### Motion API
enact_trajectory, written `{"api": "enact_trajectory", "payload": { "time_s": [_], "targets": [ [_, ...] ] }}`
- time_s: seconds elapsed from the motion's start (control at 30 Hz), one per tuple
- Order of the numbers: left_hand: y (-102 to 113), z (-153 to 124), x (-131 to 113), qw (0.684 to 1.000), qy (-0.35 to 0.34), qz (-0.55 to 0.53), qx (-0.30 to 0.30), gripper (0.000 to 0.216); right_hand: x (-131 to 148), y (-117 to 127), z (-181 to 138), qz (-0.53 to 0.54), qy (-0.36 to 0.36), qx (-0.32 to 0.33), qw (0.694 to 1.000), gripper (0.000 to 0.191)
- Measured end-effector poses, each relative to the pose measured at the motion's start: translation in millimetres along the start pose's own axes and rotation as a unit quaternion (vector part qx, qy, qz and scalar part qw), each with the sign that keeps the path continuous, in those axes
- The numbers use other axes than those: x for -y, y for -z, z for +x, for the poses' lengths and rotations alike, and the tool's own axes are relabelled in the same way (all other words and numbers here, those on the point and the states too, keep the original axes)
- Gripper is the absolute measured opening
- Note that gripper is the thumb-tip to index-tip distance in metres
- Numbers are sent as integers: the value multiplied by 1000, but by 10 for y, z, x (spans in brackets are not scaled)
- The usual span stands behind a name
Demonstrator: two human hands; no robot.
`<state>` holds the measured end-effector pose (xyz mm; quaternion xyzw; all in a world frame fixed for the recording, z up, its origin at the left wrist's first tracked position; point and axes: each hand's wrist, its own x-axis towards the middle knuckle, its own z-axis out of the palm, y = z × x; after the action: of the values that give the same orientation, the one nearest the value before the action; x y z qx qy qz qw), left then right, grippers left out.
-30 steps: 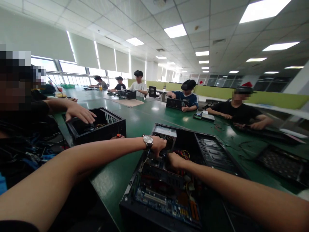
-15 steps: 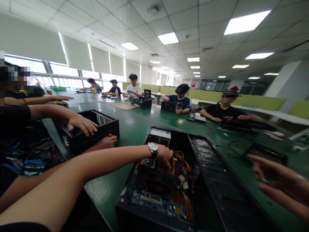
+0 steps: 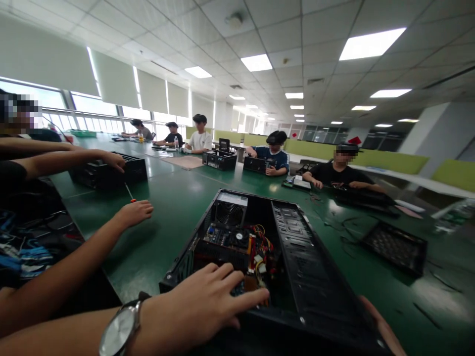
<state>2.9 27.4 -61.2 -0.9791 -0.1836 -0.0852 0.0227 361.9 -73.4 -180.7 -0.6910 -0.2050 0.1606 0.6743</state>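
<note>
An open black computer case (image 3: 297,247) lies on the green table in front of me, showing a power supply fan (image 3: 228,213), a motherboard and a bundle of coloured cables (image 3: 260,247). My left hand (image 3: 200,301), with a wristwatch (image 3: 120,329) on the wrist, rests on the case's near edge with its fingers spread and nothing in it. My right hand (image 3: 380,326) shows only as a sliver at the case's near right corner, its fingers hidden.
A neighbour's hand (image 3: 135,212) lies on the table to the left by an orange-handled screwdriver (image 3: 129,194); another of their hands touches a smaller black case (image 3: 107,173). A black side panel (image 3: 395,242) lies to the right. Several people work at cases farther along the table (image 3: 178,198).
My left hand has pulled back from inside the case to its near edge. My right hand left the cables, swung out to the right, and now sits low by the case's near right corner.
</note>
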Motion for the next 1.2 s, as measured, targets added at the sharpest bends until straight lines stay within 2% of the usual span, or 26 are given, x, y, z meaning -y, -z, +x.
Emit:
{"api": "enact_trajectory", "payload": {
  "time_s": [0.07,0.17,0.23,0.33,0.4,0.47,0.5,0.57,0.7,0.8,0.87,0.93,1.0,1.1,1.2],
  "targets": [
    [-90,-37,256,998,52,38,-21,80,155,-512,-139,9,10,-1,1000,81],
    [-121,-135,494,989,119,68,-55,99,350,-1473,-100,-98,76,57,991,75],
    [-64,-169,476,986,128,71,-77,105,453,-2163,-9,-143,105,96,980,67],
    [62,-78,266,989,100,41,-105,94,581,-3098,30,-214,143,156,954,47],
    [83,60,151,991,68,-7,-116,80,627,-3525,-37,-268,168,202,927,45],
    [-16,196,155,988,49,-47,-140,65,606,-3707,-134,-307,195,247,898,41],
    [-117,247,208,984,49,-58,-159,59,563,-3695,-177,-317,213,266,885,39],
    [-409,295,390,976,64,-69,-195,52,412,-3475,-227,-321,260,295,861,35],
    [-1131,239,774,971,112,-85,-193,55,14,-2536,-141,-307,375,341,805,38],
    [-1466,186,880,977,110,-93,-157,61,-213,-1835,16,-300,421,346,783,39],
    [-1512,176,872,979,110,-95,-146,60,-319,-1523,108,-286,424,327,795,39],
    [-1468,179,836,979,112,-96,-144,56,-391,-1350,169,-270,401,304,821,38],
    [-1412,183,791,981,103,-96,-136,53,-419,-1286,198,-252,373,285,846,38],
    [-1387,217,716,983,87,-87,-133,48,-384,-1280,205,-213,367,261,867,38],
    [-1361,428,674,985,54,-75,-149,42,-345,-1248,175,-177,373,238,879,36]
  ]
}}
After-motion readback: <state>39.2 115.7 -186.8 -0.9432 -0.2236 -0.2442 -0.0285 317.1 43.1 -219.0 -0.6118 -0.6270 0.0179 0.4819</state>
